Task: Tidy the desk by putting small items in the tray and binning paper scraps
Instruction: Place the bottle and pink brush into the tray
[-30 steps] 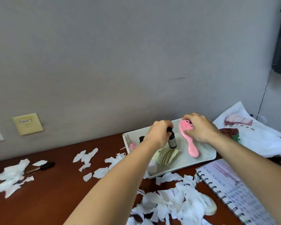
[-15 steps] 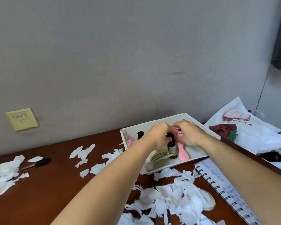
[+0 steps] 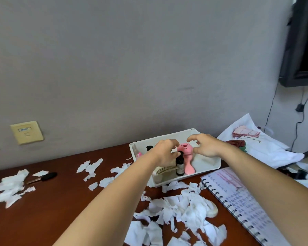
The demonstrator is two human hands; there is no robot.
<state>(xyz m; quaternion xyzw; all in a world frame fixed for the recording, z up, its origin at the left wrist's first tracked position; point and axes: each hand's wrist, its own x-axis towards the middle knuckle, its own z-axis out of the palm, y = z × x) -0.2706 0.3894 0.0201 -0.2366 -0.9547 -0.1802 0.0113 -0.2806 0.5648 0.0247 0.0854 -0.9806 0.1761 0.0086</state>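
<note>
Just changed: both hands let go. Half a second back the right hand [image 3: 204, 146] was wrapped on the pink brush [image 3: 188, 157] and the left hand [image 3: 164, 151] on the dark bottle [image 3: 180, 166]; now both are set down in the tray [image 3: 211, 166].
Right hand: fingers spread and arched above the brush head, gripping nothing.
Left hand: thumb and forefinger parted, thumb tip just beside the bottle cap, no pinch on it.
Placement: the brush lies flat, handle toward the near wall. The bottle stands upright just beside it.
Task meaning: two more small items are in. The black-headed key [image 3: 44, 176] waits on the desk [image 3: 57, 206], and the paper scraps [image 3: 181, 206] are all unbinned, so most of the job looks ahead.
Materials: smooth white tray with low walls and rounded corners; glossy moulded brush with a cartoon face; dark cylindrical bottle with a black cap; thin, ragged torn paper; polished reddish-brown desk.
</note>
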